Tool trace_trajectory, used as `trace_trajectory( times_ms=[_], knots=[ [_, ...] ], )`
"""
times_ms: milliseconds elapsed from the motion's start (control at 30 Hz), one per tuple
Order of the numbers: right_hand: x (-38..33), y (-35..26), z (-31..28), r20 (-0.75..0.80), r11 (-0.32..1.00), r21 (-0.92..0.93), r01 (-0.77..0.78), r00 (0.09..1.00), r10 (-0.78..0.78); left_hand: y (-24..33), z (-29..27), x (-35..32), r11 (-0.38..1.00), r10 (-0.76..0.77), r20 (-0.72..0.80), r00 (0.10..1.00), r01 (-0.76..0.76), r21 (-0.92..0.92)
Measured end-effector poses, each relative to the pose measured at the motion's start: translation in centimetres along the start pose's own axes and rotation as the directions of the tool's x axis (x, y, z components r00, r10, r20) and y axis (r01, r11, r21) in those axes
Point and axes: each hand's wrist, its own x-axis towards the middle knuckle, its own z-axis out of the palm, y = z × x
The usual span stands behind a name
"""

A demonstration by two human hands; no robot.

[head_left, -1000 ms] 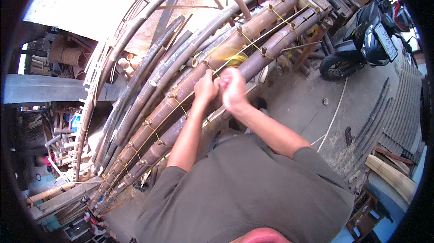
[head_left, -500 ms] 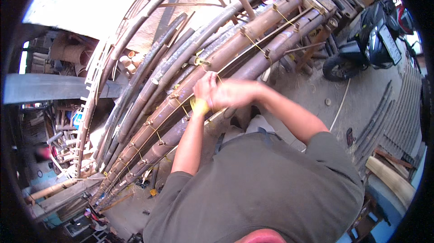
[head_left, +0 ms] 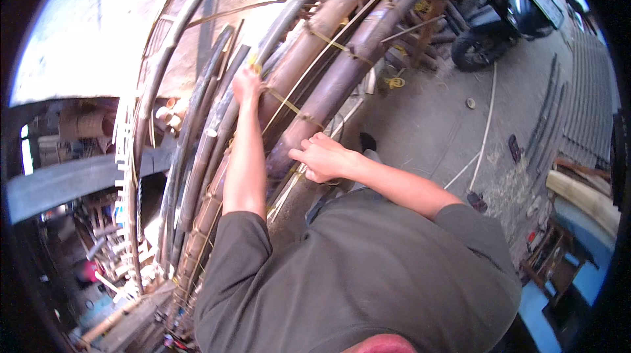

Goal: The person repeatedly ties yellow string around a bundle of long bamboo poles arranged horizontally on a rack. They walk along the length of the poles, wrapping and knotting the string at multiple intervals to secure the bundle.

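Two thick brown bamboo poles, the left one [head_left: 323, 24] and the right one [head_left: 332, 87], run side by side diagonally in front of me. Yellow cord lashings [head_left: 327, 39] cross between them, looped at short pegs. At the outer side of the left pole, my left hand [head_left: 246, 85] is closed on a small yellow cord bundle [head_left: 254, 62], which sticks out past its fingers. My right hand [head_left: 322, 157] is beside the near edge of the right pole, fingers curled in. Whatever it may pinch is too small to make out.
Curved bamboo frames [head_left: 154, 77] and loose poles [head_left: 197, 123] lie to the left. A motorcycle [head_left: 499, 24] stands at the far right. Sandals [head_left: 514, 148], a thin stick [head_left: 488, 126] and a yellow cord coil [head_left: 395, 82] lie on the floor.
My hands were together over the poles. They have moved apart: the left went up and left past the left pole, the right lower toward me. The view has shifted too.
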Motion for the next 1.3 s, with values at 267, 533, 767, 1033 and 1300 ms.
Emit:
trace_trajectory(
  times_ms=[267,533,767,1033,1300],
  knots=[
    [0.4,-7.7,10.0,0.540,-0.324,0.830,-0.455,0.801,0.258,-9.2,-14.2,-7.6,0.947,0.310,-0.042,0.950,-0.305,0.096],
    [15.5,-17.6,7.7,-0.435,0.436,0.864,0.251,0.808,0.398,-14.1,-13.1,-19.6,0.981,0.192,0.218,0.957,-0.187,-0.046],
    [21.1,-5.2,5.9,0.042,0.934,0.261,-0.245,0.969,0.242,-13.9,-12.6,-18.1,0.950,0.259,0.266,0.928,-0.195,-0.246],
    [3.4,-8.9,8.8,0.209,0.976,0.177,0.130,0.964,-0.166,-13.0,-13.6,-18.5,0.974,0.137,0.240,0.961,-0.087,-0.208],
    [3.5,-9.9,11.5,0.152,0.990,0.076,0.122,0.979,-0.132,-9.3,-16.0,-8.4,0.779,0.038,0.047,0.998,0.000,-0.627]
  ],
)
